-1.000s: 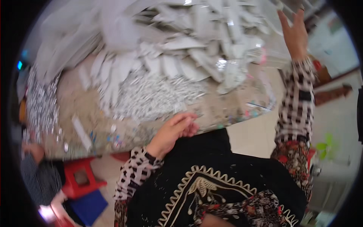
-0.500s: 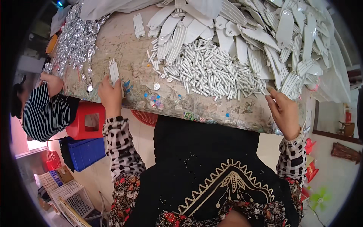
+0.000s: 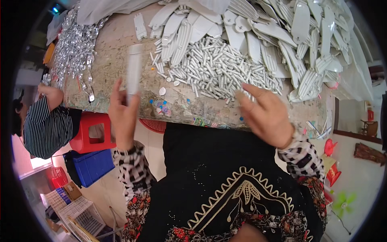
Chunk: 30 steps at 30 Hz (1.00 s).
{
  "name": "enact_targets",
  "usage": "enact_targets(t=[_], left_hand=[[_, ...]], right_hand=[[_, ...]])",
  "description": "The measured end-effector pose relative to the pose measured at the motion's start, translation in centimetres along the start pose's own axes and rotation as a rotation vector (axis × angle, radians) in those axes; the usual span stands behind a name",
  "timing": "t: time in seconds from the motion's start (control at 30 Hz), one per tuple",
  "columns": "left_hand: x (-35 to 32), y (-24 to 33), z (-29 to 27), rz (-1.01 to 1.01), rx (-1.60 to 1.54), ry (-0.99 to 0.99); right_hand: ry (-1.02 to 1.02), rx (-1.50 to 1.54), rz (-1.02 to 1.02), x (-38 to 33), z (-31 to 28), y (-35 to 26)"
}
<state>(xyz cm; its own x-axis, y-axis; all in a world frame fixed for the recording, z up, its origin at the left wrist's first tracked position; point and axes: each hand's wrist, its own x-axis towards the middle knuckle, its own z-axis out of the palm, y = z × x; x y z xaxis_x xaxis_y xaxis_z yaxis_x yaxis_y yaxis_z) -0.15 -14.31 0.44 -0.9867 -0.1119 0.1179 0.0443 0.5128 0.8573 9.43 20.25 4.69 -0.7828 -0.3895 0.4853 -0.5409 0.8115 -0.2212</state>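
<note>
My left hand (image 3: 124, 117) is raised at the table's front edge, its fingers closed on the lower end of a long, flat white plastic piece (image 3: 134, 66), which stands upright and is blurred by motion. Just in front of the heap of small white plastic pegs (image 3: 217, 66), my right hand (image 3: 268, 117) hovers with thumb and forefinger drawn together. Its fingertips are smeared, so whatever they pinch cannot be made out. Behind the pegs lies a big pile of white ribbed plastic parts (image 3: 300, 24).
Silver foil-like strips (image 3: 76, 44) heap up at the table's left. A person in a striped shirt (image 3: 46, 129) is beside a red stool (image 3: 92, 133) and a blue crate (image 3: 94, 167). Blue bits and a white disc (image 3: 162, 91) dot the worn tabletop (image 3: 113, 52).
My right hand has moved left from the right end of the peg heap toward its front middle. My left hand has lifted the white plastic piece and shifted slightly right.
</note>
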Motion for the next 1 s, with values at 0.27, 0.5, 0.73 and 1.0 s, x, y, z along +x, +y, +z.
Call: enact_targets(t=[0.27, 0.5, 0.73, 1.0], left_hand=[[-4.1, 6.5, 4.5, -0.182, -0.642, -0.963], [-4.3, 3.8, 8.6, -0.362, -1.190, -0.922], [-4.2, 5.3, 11.7, -0.304, -1.168, -0.736], [-5.8, 7.1, 13.7, -0.349, -1.157, -0.472]], right_hand=[[-0.145, -0.110, -0.261, 1.9, 2.1, -1.9], [-0.302, 0.728, 0.522, -0.5, 2.2, -1.9], [-0.325, 1.492, 0.923, -0.4, 2.9, -1.7], [-0.370, 0.481, 0.459, -0.5, 4.6, -2.7]])
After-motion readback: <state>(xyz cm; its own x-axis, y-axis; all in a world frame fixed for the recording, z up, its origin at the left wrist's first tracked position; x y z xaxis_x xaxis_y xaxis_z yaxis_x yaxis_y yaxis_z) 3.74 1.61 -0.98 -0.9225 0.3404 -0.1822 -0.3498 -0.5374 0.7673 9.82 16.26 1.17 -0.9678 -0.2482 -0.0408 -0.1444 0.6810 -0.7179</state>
